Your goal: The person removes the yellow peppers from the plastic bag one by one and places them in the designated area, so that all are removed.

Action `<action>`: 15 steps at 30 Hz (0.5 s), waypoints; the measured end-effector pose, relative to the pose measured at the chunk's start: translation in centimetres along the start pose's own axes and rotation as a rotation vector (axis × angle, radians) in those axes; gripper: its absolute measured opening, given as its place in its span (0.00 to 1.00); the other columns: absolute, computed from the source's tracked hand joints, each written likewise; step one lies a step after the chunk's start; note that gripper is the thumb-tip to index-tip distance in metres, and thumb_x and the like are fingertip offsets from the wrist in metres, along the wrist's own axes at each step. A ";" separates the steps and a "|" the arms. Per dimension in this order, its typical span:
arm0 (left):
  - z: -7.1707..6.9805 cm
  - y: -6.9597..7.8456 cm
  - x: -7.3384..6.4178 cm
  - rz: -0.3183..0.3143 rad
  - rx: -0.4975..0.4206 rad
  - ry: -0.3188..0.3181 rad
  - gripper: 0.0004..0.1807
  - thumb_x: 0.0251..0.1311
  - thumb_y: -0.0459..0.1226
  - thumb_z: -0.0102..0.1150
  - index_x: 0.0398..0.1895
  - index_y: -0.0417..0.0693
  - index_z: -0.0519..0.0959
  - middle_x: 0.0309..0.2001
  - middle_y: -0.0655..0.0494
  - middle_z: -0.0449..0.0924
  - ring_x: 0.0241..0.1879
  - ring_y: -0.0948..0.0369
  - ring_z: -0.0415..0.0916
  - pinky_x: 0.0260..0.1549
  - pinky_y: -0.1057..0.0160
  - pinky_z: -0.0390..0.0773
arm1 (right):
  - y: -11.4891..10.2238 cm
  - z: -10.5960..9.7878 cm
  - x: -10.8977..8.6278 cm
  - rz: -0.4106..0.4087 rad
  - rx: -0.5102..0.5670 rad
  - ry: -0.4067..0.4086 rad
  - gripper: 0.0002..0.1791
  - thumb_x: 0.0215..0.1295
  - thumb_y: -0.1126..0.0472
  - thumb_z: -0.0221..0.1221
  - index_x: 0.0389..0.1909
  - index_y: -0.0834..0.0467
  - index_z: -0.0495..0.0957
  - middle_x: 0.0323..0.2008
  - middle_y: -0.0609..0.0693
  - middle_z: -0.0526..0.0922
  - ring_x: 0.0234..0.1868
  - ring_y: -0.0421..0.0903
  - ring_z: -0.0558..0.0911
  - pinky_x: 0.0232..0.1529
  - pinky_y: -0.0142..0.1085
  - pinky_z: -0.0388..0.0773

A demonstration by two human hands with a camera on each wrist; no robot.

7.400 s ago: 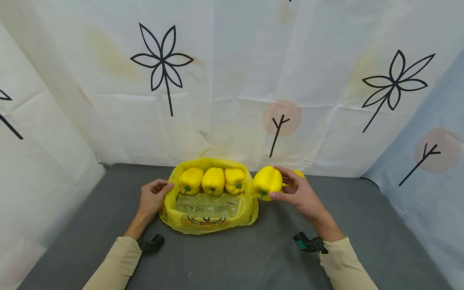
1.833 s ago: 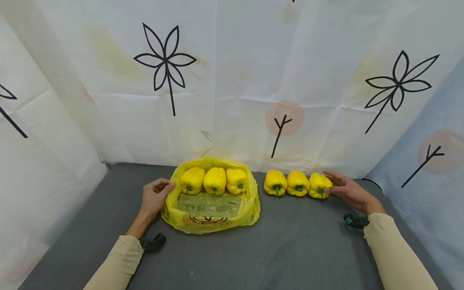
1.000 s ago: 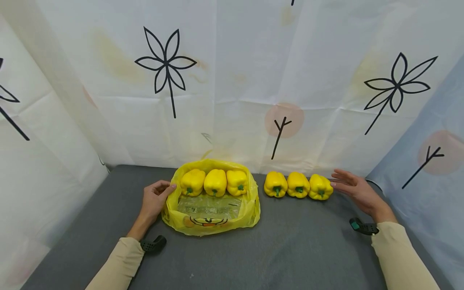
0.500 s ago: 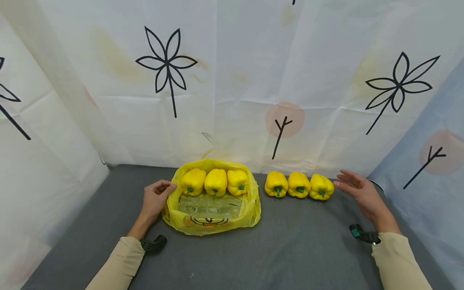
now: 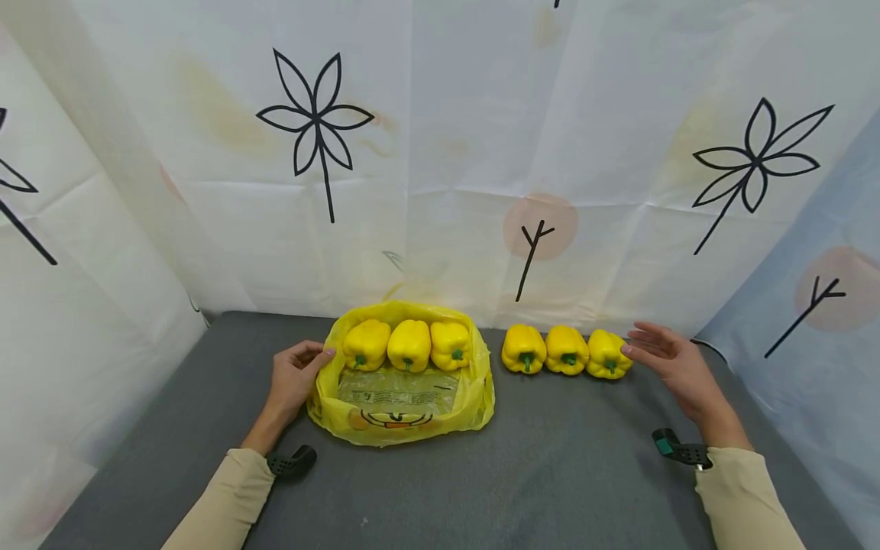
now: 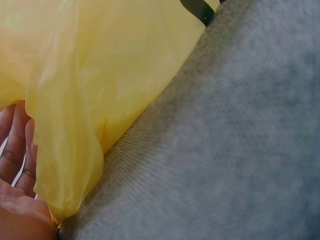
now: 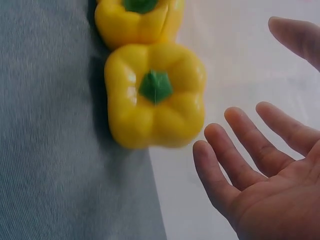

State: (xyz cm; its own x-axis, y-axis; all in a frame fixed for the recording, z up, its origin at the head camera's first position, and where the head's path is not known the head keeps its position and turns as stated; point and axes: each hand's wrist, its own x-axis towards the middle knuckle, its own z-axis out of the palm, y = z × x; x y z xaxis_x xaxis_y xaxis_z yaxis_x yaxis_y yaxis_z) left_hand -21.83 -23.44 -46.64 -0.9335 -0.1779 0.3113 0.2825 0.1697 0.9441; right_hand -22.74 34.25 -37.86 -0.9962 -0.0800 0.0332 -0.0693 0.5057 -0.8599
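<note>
A yellow plastic bag (image 5: 399,432) lies with its mouth rolled wide, and three yellow bell peppers (image 5: 409,346) sit side by side along its far side. My left hand (image 5: 292,378) pinches the bag's left rim between thumb and fingers; in the left wrist view the yellow plastic (image 6: 67,165) hides part of that hand. Right of the bag, three more bell peppers (image 5: 567,350) stand in a row, stems facing me. My right hand (image 5: 681,374) is just right of the end pepper (image 7: 155,122), fingers spread and palm bare in the right wrist view.
The grey tabletop (image 5: 522,473) stretches in front of the bag and the row. Close behind them hangs a white printed curtain (image 5: 447,252), with further panels at the left and right sides.
Earlier my right hand held a bell pepper beside the bag; now three stand in a row there. It has let go of the end one and hovers beside it. The left hand stays put.
</note>
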 end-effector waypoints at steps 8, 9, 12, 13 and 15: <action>0.1 2.2 -0.5 -0.007 0.029 -0.013 0.11 0.68 0.31 0.63 0.43 0.25 0.82 0.32 0.58 0.84 0.30 0.67 0.80 0.30 0.70 0.80 | -1.8 1.2 -0.3 -0.028 0.001 0.007 0.44 0.74 0.49 0.61 0.79 0.65 0.50 0.73 0.71 0.59 0.72 0.72 0.59 0.63 0.71 0.59; 0.2 2.6 -0.6 -0.009 0.037 -0.015 0.11 0.68 0.30 0.63 0.43 0.24 0.82 0.33 0.57 0.84 0.30 0.67 0.80 0.31 0.70 0.80 | -1.9 1.3 -0.4 -0.031 0.005 0.007 0.44 0.74 0.49 0.61 0.79 0.65 0.50 0.73 0.71 0.60 0.72 0.72 0.59 0.63 0.71 0.59; 0.2 3.4 -0.9 0.010 0.041 -0.028 0.11 0.68 0.29 0.62 0.42 0.23 0.81 0.32 0.56 0.85 0.30 0.67 0.79 0.30 0.70 0.80 | -2.2 1.6 -0.5 -0.049 0.012 0.003 0.44 0.74 0.50 0.61 0.79 0.65 0.51 0.72 0.71 0.60 0.71 0.72 0.60 0.63 0.70 0.60; 0.2 3.1 -0.8 0.005 0.043 -0.026 0.11 0.68 0.29 0.62 0.42 0.23 0.81 0.33 0.56 0.84 0.30 0.67 0.79 0.30 0.70 0.80 | -2.2 1.6 -0.5 -0.057 0.012 0.002 0.43 0.74 0.50 0.60 0.79 0.66 0.51 0.72 0.71 0.61 0.71 0.71 0.60 0.62 0.70 0.60; 0.1 2.4 -0.6 0.004 0.037 -0.024 0.11 0.68 0.30 0.63 0.43 0.24 0.82 0.33 0.57 0.84 0.31 0.67 0.79 0.31 0.70 0.80 | -2.3 1.8 -0.5 -0.069 0.018 -0.003 0.42 0.75 0.51 0.60 0.79 0.66 0.52 0.72 0.71 0.61 0.71 0.71 0.61 0.62 0.70 0.61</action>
State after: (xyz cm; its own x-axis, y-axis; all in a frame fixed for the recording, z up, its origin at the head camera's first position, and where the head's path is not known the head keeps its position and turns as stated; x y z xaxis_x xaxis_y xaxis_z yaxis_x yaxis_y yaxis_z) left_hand -20.62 -22.80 -44.55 -0.9375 -0.1537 0.3122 0.2787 0.2060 0.9380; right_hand -21.97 31.58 -36.78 -0.9889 -0.1171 0.0912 -0.1370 0.4837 -0.8645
